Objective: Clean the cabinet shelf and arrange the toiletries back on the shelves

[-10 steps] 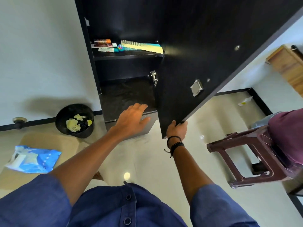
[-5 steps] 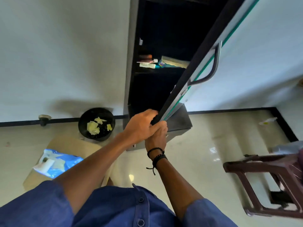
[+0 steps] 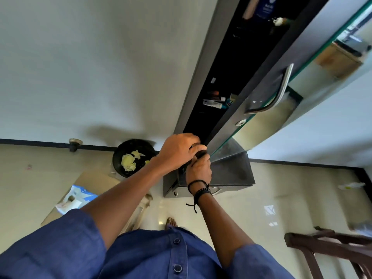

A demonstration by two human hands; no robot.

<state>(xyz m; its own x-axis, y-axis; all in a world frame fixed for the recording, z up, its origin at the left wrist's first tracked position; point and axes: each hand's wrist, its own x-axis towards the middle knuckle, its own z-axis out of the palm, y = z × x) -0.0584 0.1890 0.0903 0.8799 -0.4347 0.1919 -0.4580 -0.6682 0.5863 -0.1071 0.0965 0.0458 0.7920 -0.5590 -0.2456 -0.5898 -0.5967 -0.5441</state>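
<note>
Toiletries [image 3: 214,102] on middle shelf inside cabinet [image 3: 195,87], glimpsed through narrow gap. Left hand [image 3: 179,152], right hand [image 3: 199,171] both curled round bottom corner of door [image 3: 259,93]. Ease door home gently; slip fingers clear before edge meets frame.

Black bin [image 3: 138,143] holding yellow scraps [image 3: 128,163]; brown stool [image 3: 322,244] lower right.

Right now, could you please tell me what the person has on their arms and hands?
Dark blue shirt sleeves, the left sleeve and the right sleeve, end near the elbows. The right wrist carries two black bracelets: a thin cord with loose ends and a beaded band. The left hand and right hand are ungloved, and the left wrist bears nothing.
</note>
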